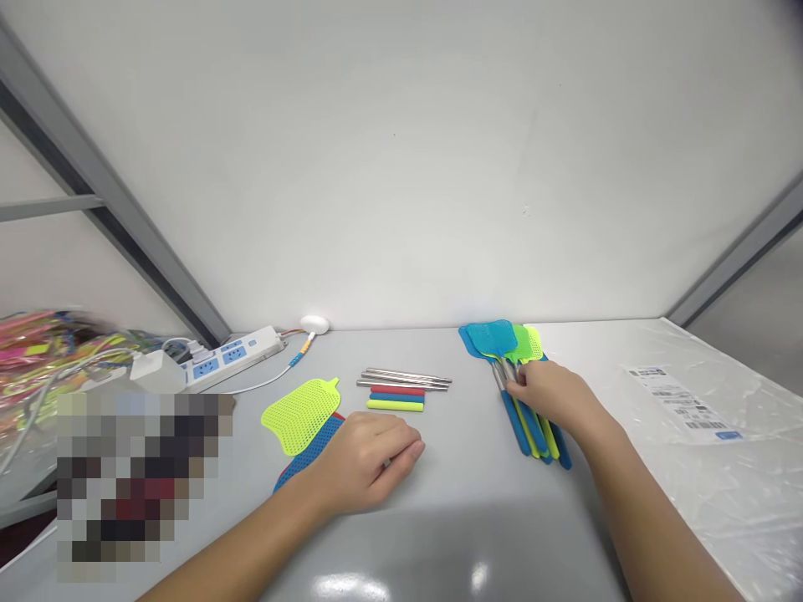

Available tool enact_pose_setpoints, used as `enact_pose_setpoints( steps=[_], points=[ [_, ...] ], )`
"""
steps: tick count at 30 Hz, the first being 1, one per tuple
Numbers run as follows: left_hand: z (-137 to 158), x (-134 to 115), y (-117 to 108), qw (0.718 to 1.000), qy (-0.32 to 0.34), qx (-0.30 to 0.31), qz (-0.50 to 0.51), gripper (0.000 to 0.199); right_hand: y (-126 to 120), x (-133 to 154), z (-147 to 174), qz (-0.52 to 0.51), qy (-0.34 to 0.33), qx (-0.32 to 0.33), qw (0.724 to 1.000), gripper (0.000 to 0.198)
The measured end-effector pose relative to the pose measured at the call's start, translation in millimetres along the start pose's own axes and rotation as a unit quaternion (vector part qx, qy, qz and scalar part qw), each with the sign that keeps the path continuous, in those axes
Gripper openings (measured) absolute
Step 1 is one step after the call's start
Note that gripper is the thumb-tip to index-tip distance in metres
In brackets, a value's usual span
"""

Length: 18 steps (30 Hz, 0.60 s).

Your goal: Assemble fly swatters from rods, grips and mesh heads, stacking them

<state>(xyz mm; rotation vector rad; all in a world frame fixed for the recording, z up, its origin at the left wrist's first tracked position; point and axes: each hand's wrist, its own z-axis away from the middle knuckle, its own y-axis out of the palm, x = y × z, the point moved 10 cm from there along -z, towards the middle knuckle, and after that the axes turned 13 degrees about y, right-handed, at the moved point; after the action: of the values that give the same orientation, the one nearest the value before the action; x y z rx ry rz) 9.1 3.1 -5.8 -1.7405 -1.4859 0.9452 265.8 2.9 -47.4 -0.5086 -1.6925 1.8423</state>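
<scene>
My right hand (549, 393) is closed around the metal shaft of a fly swatter, at a bundle of fly swatters (493, 338) with blue, green and yellow heads and blue or yellow-green handles. The swatter heads point toward the wall. My left hand (370, 460) rests loosely curled just above the table, thumb and fingertips together, with nothing visible in it. Beside it lie a yellow-green swatter head (302, 414) and a blue swatter head (310, 451), with a red edge showing beneath. Several thin metal rods (405, 378) and red, blue and yellow-green handle sleeves (396, 398) lie beyond my left hand.
A white power strip (235, 358) with plugs and a white round device (314, 323) on a cable stand at the back left. Plastic-bagged colourful items (56, 359) are at far left. A clear plastic bag with a label (683, 403) covers the right side. A pixelated area hides the left front.
</scene>
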Motion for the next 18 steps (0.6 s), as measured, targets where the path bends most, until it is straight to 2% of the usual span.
enact_pose_setpoints(
  steps=[6, 12, 18],
  points=[
    [0.7, -1.1, -1.5, 1.0, 0.002, -0.005, -0.003, 0.017, 3.1, 0.5, -0.2, 0.011, 0.002, 0.007, 1.0, 0.026],
    [-0.2, -2.8, -6.0, 0.999, 0.014, -0.035, 0.003, 0.016, 4.7, 0.3, -1.2, 0.018, 0.006, 0.01, 1.0, 0.02],
    [-0.4, -2.0, -7.4, 0.999, 0.011, -0.043, 0.005, 0.016, 4.3, -0.5, -2.3, 0.015, 0.008, 0.01, 1.0, 0.025]
  ],
)
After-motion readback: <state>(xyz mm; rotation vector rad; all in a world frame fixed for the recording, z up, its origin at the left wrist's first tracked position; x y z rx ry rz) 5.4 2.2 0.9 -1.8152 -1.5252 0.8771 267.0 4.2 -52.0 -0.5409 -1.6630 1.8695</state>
